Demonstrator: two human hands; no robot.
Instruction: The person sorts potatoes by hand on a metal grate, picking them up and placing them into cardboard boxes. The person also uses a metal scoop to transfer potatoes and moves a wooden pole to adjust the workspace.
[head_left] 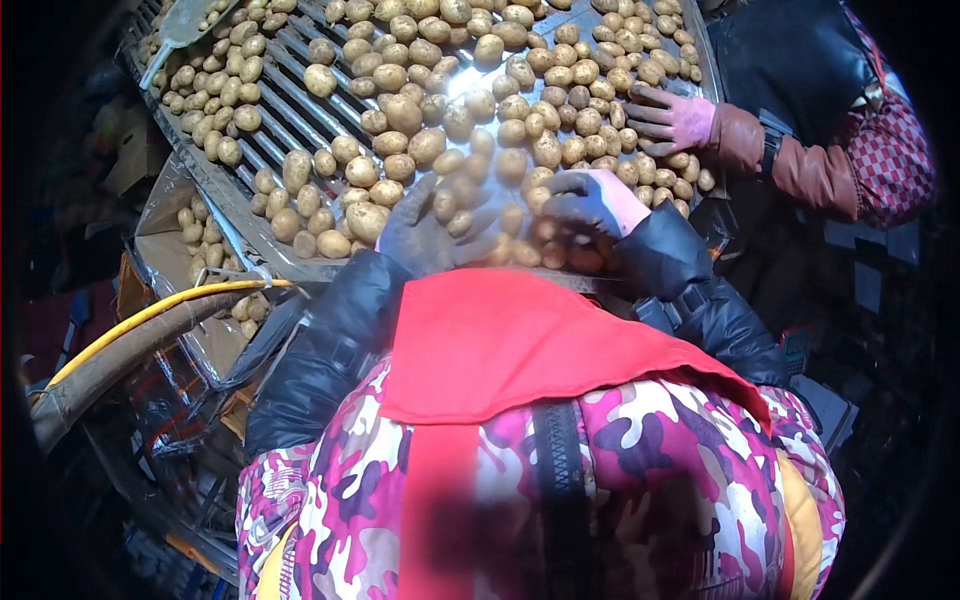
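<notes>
In the head view, many potatoes cover a metal sorting table. My left hand, in a dark grey glove, lies at the near edge with its thumb and fingers spread beside several potatoes. To its right, my right hand, in a pink and grey glove, bends down over potatoes at the same edge. Its fingertips are hard to make out, so whether it grips one cannot be told. The potatoes between my hands look blurred.
Metal bars with gaps run along the table's left part. A co-worker's gloved hand rests on potatoes at the right. A cardboard box with potatoes stands lower left, near a yellow hose. A pale scoop-like tool lies top left.
</notes>
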